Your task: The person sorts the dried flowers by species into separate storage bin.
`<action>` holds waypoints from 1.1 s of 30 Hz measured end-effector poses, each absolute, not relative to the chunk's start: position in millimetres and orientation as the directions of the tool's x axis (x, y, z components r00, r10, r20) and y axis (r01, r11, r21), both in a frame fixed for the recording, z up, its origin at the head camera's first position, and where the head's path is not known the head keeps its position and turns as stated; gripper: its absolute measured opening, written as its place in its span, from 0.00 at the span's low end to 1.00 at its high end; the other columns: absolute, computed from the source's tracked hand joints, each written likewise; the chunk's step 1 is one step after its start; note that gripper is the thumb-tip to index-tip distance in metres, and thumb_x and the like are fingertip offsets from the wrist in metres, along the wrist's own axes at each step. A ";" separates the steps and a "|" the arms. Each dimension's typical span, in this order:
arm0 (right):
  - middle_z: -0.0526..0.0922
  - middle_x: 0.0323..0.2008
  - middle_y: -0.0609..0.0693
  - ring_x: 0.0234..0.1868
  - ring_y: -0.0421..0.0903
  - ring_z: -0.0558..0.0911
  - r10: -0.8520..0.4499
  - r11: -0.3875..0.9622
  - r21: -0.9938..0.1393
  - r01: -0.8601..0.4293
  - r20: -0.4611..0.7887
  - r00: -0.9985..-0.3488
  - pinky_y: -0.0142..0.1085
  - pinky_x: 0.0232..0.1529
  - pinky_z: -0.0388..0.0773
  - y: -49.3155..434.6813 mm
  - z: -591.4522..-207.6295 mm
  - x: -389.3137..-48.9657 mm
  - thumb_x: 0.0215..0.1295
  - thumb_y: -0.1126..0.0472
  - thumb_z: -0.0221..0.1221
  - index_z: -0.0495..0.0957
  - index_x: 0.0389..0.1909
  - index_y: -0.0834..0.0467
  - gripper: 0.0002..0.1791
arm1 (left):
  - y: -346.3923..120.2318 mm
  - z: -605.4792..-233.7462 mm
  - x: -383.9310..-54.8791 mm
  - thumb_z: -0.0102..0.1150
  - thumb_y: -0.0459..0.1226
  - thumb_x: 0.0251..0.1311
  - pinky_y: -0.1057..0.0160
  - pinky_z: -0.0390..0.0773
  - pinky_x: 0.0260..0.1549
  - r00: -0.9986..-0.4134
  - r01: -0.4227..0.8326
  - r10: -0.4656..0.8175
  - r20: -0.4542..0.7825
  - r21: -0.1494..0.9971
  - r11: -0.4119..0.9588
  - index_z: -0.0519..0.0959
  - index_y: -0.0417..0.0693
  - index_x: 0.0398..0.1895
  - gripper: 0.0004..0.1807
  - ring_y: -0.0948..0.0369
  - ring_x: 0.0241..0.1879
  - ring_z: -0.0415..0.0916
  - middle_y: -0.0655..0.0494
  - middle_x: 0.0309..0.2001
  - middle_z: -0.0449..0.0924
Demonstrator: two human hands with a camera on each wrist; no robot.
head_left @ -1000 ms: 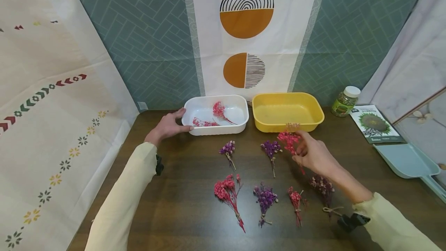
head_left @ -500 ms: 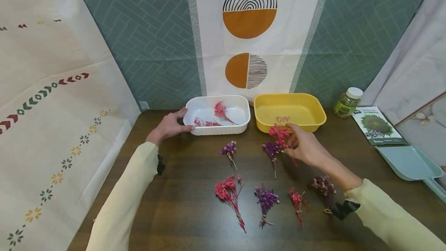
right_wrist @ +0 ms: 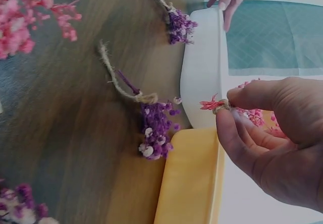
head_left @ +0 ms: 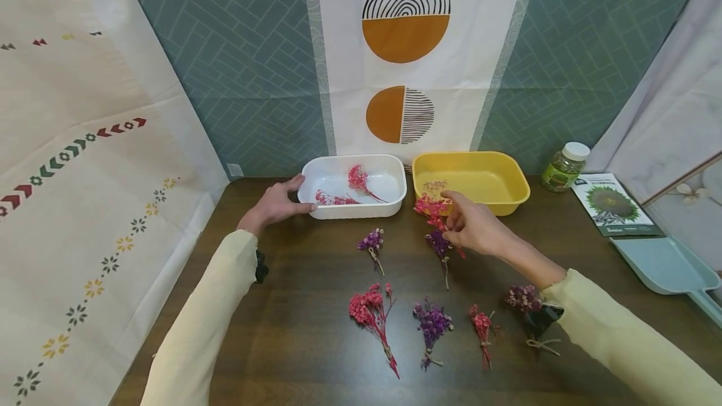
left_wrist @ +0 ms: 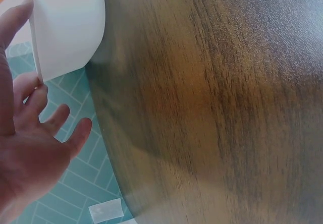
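Note:
My left hand (head_left: 276, 203) holds the left end of the white plastic tray (head_left: 361, 210), thumb and fingertips at its rim. In the left wrist view the other fingers of this hand (left_wrist: 35, 153) are spread. Two pink dried flower bunches (head_left: 358, 177) lie inside that tray. My right hand (head_left: 476, 224) pinches a pink dried flower bunch (head_left: 431, 205) by its twine-tied stems, above the table by the front left corner of the yellow tray (head_left: 470, 161). Beneath it lies a purple dried flower bunch (right_wrist: 156, 128), partly covered in the head view.
More tied bunches lie on the brown table: a small purple bunch (head_left: 371, 241), a large pink bunch (head_left: 369, 312), a purple bunch (head_left: 432, 324), a red bunch (head_left: 481, 324) and a dark purple bunch (head_left: 523, 298). At right are a jar (head_left: 564, 168), a seed packet (head_left: 615, 202) and a dustpan (head_left: 662, 262).
My right hand has moved left with the pink flower bunch, from in front of the yellow tray's right part to its left corner. The left hand has stayed at the white tray.

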State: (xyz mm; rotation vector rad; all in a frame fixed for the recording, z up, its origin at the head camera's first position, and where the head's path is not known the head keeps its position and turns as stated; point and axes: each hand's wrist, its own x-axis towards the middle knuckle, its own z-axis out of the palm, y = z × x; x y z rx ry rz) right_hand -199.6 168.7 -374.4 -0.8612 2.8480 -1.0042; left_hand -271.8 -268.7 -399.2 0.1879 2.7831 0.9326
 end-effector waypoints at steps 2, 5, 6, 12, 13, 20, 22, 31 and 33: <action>0.80 0.30 0.51 0.30 0.47 0.83 -0.507 0.638 -0.581 -0.506 0.179 -0.843 0.45 0.34 0.84 164.9 -373.1 -203.5 0.54 0.71 0.71 0.61 0.67 0.73 0.41 | -269.2 -398.9 -271.7 0.70 0.58 0.53 0.34 0.57 0.65 -0.973 0.057 0.180 -0.144 0.607 0.792 0.47 0.55 0.81 0.58 0.42 0.76 0.44 0.50 0.80 0.42; 0.80 0.30 0.51 0.29 0.47 0.82 -0.518 0.633 -0.581 -0.512 0.175 -0.838 0.44 0.33 0.84 158.9 -371.4 -210.3 0.53 0.70 0.71 0.61 0.67 0.72 0.42 | -269.8 -398.7 -272.0 0.70 0.58 0.53 0.34 0.57 0.65 -0.973 0.060 0.181 -0.140 0.606 0.793 0.48 0.55 0.81 0.58 0.43 0.76 0.44 0.50 0.80 0.42; 0.80 0.30 0.51 0.29 0.46 0.82 -0.520 0.634 -0.580 -0.512 0.171 -0.837 0.43 0.33 0.83 156.7 -370.9 -212.6 0.53 0.70 0.72 0.61 0.67 0.71 0.43 | -270.0 -398.6 -272.1 0.70 0.58 0.53 0.34 0.57 0.65 -0.974 0.061 0.181 -0.139 0.605 0.794 0.48 0.55 0.81 0.58 0.43 0.76 0.44 0.50 0.80 0.42; 0.80 0.30 0.51 0.28 0.44 0.80 -0.541 0.634 -0.575 -0.517 0.149 -0.828 0.42 0.34 0.83 140.8 -364.4 -224.7 0.53 0.70 0.72 0.60 0.69 0.70 0.44 | -270.2 -398.9 -272.6 0.69 0.58 0.53 0.34 0.57 0.66 -0.973 0.062 0.182 -0.143 0.597 0.799 0.48 0.54 0.81 0.57 0.43 0.76 0.43 0.50 0.80 0.43; 0.79 0.30 0.51 0.27 0.44 0.80 -0.544 0.633 -0.574 -0.519 0.147 -0.826 0.42 0.34 0.83 137.9 -363.0 -226.6 0.53 0.70 0.72 0.60 0.69 0.70 0.44 | -270.1 -399.1 -272.8 0.69 0.58 0.53 0.34 0.57 0.66 -0.973 0.060 0.180 -0.143 0.596 0.801 0.48 0.54 0.81 0.57 0.43 0.76 0.43 0.50 0.80 0.43; 0.79 0.30 0.52 0.28 0.45 0.80 -0.573 0.625 -0.558 -0.545 0.146 -0.806 0.41 0.34 0.81 118.1 -356.5 -241.7 0.53 0.70 0.71 0.59 0.70 0.71 0.44 | -268.6 -398.0 -272.4 0.69 0.59 0.53 0.34 0.57 0.65 -0.972 0.061 0.183 -0.147 0.594 0.802 0.48 0.54 0.81 0.57 0.43 0.76 0.44 0.50 0.80 0.42; 0.80 0.30 0.53 0.29 0.46 0.80 -0.585 0.620 -0.549 -0.560 0.152 -0.797 0.42 0.36 0.81 112.7 -354.8 -245.5 0.53 0.71 0.71 0.59 0.69 0.72 0.44 | -268.2 -397.3 -271.9 0.69 0.59 0.53 0.35 0.58 0.65 -0.973 0.057 0.179 -0.148 0.595 0.801 0.48 0.55 0.81 0.57 0.44 0.76 0.44 0.51 0.80 0.43; 0.81 0.31 0.53 0.28 0.46 0.79 -0.619 0.633 -0.499 -0.592 0.132 -0.774 0.42 0.37 0.81 92.1 -348.8 -266.1 0.56 0.69 0.69 0.58 0.71 0.71 0.44 | -267.1 -400.2 -272.1 0.69 0.58 0.54 0.35 0.57 0.66 -0.974 0.068 0.184 -0.134 0.600 0.797 0.49 0.55 0.81 0.56 0.45 0.76 0.45 0.52 0.80 0.43; 0.81 0.32 0.54 0.28 0.47 0.79 -0.618 0.644 -0.498 -0.581 0.110 -0.779 0.42 0.37 0.81 87.5 -346.8 -269.7 0.57 0.69 0.68 0.57 0.72 0.70 0.44 | -267.2 -401.3 -272.2 0.69 0.58 0.54 0.35 0.58 0.66 -0.974 0.067 0.182 -0.133 0.600 0.797 0.49 0.55 0.80 0.56 0.45 0.76 0.45 0.52 0.80 0.43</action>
